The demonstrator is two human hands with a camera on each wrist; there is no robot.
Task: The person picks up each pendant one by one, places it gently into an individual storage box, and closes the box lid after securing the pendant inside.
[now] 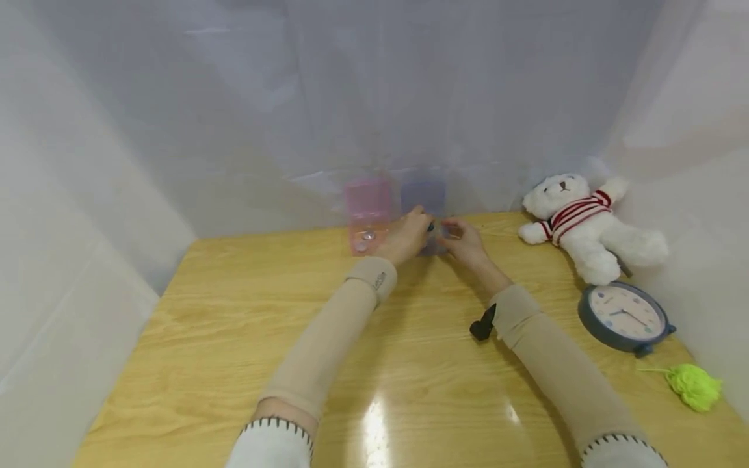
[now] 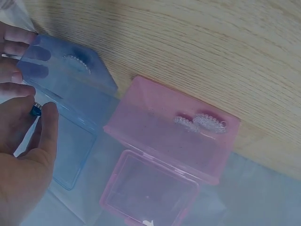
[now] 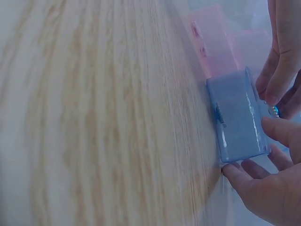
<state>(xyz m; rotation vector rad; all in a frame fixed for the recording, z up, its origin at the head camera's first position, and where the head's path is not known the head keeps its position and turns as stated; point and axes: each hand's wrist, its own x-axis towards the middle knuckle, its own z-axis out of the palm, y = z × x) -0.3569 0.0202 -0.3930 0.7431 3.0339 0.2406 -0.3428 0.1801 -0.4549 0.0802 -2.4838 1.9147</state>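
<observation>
My left hand (image 1: 409, 235) pinches a small blue ornament with silvery beads (image 2: 36, 109) between thumb and fingertips, just above an open translucent blue plastic box (image 3: 237, 120). The exact kind of ornament is too small to tell. My right hand (image 1: 465, 244) holds the blue box by its side, thumb near the rim and fingers along the outer wall. Through the box wall shows a curved beaded strand (image 2: 77, 63). Beside it stands an open translucent pink box (image 2: 164, 110) holding two clear coiled rings (image 2: 209, 123).
Both raised lids, blue (image 1: 422, 195) and pink (image 1: 367, 197), face a pale sheet at the table's back edge. On the right lie a white teddy bear (image 1: 576, 218), a round clock (image 1: 626, 315) and a ball of yellow-green yarn (image 1: 694, 387). The wooden table (image 1: 246, 338) spreads in front.
</observation>
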